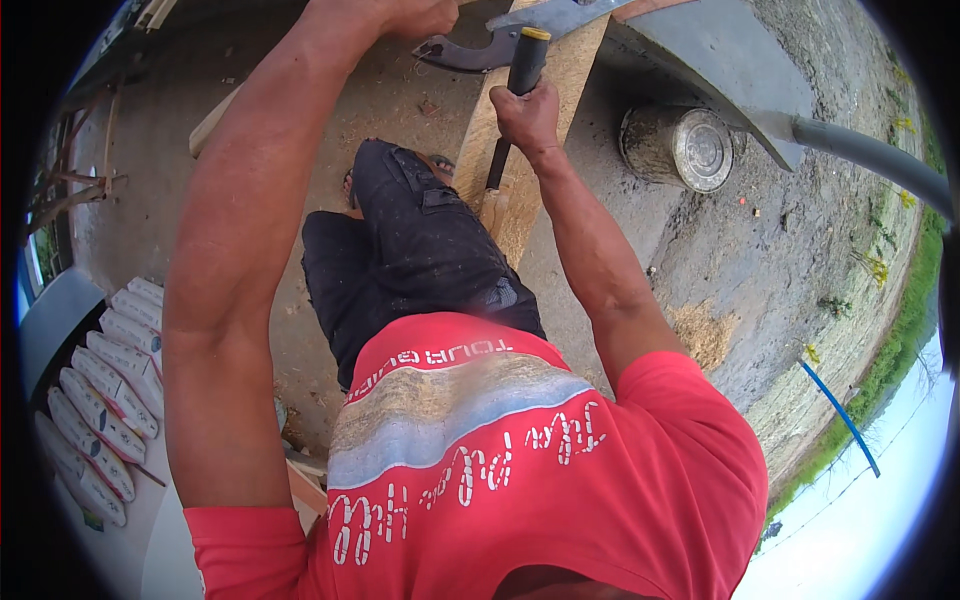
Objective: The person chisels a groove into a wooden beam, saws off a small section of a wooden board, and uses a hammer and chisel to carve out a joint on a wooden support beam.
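Note:
My right hand is closed round a chisel with a thick black handle and a yellow end cap. Its dark blade points down onto a wooden plank, beside a small cut in the wood. My left hand is raised at the upper edge, with its fingers curled in a fist. A bit of pale wood shows beside that fist, but what it holds is cut off by the frame. A handsaw with a dark handle lies across the plank, beyond my right hand.
A cement-stained bucket lies to the right of the plank. Behind it are a grey sheet and a grey pipe. Sawdust is on the ground. Several white bags are stacked at the left.

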